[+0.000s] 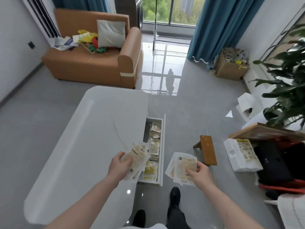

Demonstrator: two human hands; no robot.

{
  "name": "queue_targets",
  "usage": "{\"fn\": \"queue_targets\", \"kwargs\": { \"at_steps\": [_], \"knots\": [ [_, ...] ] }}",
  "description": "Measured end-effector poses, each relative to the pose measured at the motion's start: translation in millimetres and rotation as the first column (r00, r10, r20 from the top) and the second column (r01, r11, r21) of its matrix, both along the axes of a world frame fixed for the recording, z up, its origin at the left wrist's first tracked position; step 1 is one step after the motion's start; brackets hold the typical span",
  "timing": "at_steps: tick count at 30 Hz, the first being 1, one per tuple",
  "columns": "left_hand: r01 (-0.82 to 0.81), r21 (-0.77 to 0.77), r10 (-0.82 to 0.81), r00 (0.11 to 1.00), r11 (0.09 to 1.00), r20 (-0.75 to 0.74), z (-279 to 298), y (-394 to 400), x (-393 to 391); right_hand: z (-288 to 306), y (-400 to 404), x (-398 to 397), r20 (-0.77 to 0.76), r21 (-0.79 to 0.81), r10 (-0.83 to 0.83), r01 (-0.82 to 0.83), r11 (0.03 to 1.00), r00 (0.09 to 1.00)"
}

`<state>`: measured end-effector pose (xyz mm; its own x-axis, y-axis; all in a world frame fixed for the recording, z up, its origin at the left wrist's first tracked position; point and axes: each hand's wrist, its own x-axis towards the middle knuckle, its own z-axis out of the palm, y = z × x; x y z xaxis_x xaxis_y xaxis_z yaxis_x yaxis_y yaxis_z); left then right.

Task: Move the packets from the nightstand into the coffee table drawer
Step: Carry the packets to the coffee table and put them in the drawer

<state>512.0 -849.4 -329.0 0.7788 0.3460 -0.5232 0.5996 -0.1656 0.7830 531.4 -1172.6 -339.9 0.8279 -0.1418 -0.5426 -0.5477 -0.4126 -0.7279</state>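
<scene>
I have both hands up in front of me, each closed around packets. My left hand [119, 164] grips a fanned stack of packets [137, 158], thumb curled over the top one; the stack hangs over the table edge and over the near end of the open drawer [162, 146]. I cannot count that stack exactly, but several overlapping edges show. My right hand [198, 172] pinches a second bundle [183, 167], at least two packets, held over bare floor just right of the drawer front and apart from it.

The drawer is pulled out from the right side of the white coffee table [85, 138] and runs away from me as a narrow slot. More packets [154, 144] already lie inside along its whole length, with yellow-green ones [151, 170] at the near end. I cannot count them; they overlap.

To the right of the drawer the grey floor is open up to one small wooden stool [207, 150]. Beyond that sit a white foam block [239, 157] and a leafy plant [287, 83]. My two black shoes [175, 194] stand just short of the drawer's near end. One tan sofa [92, 63] sits past the table's far left corner.
</scene>
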Motion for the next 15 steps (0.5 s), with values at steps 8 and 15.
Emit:
{"fn": "queue_targets", "kwargs": {
  "at_steps": [8,15],
  "knots": [
    [-0.254,0.052,0.258,0.962,0.966,-0.094,-25,-30,28,-58,-10,116,-0.153,0.036,0.24,-0.238,0.971,0.959],
    [-0.387,0.08,0.395,0.899,0.919,-0.187,-95,-38,54,-168,15,176,-0.323,-0.012,0.356,-0.38,0.925,0.877]
  ]
}}
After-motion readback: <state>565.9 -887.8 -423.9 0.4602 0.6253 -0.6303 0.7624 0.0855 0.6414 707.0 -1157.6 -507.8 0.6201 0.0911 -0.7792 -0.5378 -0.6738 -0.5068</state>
